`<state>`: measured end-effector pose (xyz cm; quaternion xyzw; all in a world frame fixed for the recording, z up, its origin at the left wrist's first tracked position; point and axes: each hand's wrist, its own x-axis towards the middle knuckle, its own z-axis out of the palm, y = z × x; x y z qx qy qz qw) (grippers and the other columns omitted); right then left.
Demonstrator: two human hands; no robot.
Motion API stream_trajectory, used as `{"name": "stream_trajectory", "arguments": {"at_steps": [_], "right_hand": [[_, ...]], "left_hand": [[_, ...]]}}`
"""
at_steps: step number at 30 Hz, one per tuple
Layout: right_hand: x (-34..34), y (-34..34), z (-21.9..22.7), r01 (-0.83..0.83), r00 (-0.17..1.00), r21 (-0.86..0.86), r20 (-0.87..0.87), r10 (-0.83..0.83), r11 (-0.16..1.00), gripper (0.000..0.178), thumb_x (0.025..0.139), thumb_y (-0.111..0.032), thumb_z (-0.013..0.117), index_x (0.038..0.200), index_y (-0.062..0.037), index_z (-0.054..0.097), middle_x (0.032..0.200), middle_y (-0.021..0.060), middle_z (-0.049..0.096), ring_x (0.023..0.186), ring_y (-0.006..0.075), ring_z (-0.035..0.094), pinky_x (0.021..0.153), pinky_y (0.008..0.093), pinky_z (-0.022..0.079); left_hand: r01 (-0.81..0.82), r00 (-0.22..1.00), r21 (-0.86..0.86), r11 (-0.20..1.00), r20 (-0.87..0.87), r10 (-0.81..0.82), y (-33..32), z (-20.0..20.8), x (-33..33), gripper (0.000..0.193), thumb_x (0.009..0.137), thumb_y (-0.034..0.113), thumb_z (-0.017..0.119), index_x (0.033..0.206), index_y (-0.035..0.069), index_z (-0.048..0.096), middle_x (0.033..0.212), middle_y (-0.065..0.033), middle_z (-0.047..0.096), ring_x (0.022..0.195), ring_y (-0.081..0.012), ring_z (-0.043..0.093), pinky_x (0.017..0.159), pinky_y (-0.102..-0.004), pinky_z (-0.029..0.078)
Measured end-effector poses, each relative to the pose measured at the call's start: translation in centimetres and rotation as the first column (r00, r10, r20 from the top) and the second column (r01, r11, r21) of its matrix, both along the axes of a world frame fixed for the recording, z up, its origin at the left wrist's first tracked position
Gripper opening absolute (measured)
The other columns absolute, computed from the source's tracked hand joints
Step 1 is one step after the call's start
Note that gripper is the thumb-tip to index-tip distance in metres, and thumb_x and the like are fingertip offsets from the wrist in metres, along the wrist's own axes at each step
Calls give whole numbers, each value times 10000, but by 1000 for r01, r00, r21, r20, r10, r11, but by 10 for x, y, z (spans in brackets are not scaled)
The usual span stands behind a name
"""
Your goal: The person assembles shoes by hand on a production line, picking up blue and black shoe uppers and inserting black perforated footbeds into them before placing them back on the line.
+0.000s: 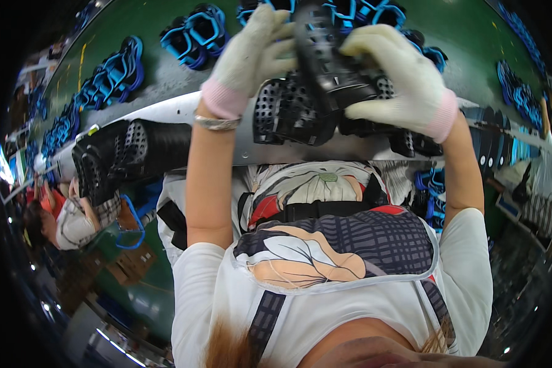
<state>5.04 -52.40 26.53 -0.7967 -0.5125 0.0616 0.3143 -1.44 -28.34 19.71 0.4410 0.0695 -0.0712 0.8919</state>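
Note:
My right hand (398, 76), in a white knit glove with a pink cuff, grips a black perforated foot-shaped piece (319, 55), which looks like a shoe last. It is tilted upright and slightly blurred. My left hand (251, 58), gloved the same way, is left of that piece with fingers spread; whether the fingertips touch it I cannot tell. Below the hands, more black perforated pieces (276, 110) lie on a grey metal ledge (245, 150). My right hand partly hides some of them.
Blue-and-black shoes (196, 34) stand in pairs on the green surface (147, 18) beyond the ledge. More black perforated pieces (132, 147) sit at the ledge's left end. At far left is another person (73, 221), near a blue-framed crate (129, 224).

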Motion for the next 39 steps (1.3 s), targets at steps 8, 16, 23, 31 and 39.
{"name": "stream_trajectory", "arguments": {"at_steps": [8, 16, 23, 31, 39], "right_hand": [[-24, 123, -33, -150, 812, -174, -584, 20, 973, 571, 824, -119, 666, 1323, 72, 463, 1266, 167, 570, 1141, 203, 563, 983, 317, 424], [-16, 151, -72, -228, 825, -335, -565, -1, 914, 494, 938, -98, 550, 1361, 96, 385, 879, 7, 542, 731, 65, 458, 657, 200, 408], [-37, 207, -86, -343, 803, -305, -586, 108, 888, 376, 964, -172, 555, 1257, 55, 491, 773, -3, 532, 559, 43, 413, 511, 207, 335], [-42, 219, -88, -223, 861, -320, -507, 32, 921, 383, 949, -269, 593, 1189, 26, 551, 693, -12, 522, 453, 27, 323, 424, 203, 240], [52, 163, -85, -97, 981, -530, -194, -8, 843, 468, 967, -288, 551, 1244, 88, 530, 1123, 172, 635, 984, 219, 599, 876, 313, 468]], "left_hand": [[-561, 827, 273, 782, 149, 542, 51, -30, -30, 304, 764, 174, 647, 1012, 12, 577, 876, -48, 594, 813, -128, 559, 743, -321, 490], [-791, 552, 251, 558, -101, 828, 58, -37, -78, 428, 711, 265, 678, 988, -6, 498, 876, -131, 607, 849, -212, 600, 770, -338, 495], [-905, 269, 333, 264, -33, 963, 82, -62, -95, 397, 704, 237, 685, 962, -15, 520, 821, -126, 637, 770, -223, 631, 725, -328, 512], [-888, 221, 404, 219, -43, 974, 91, -74, -84, 445, 693, 277, 687, 979, -32, 547, 830, -166, 660, 805, -278, 661, 732, -340, 522], [-463, 747, 691, 556, -33, 664, 82, -83, -59, 516, 810, 517, 507, 955, 66, 712, 909, -189, 685, 868, -388, 646, 782, -446, 524]]}}
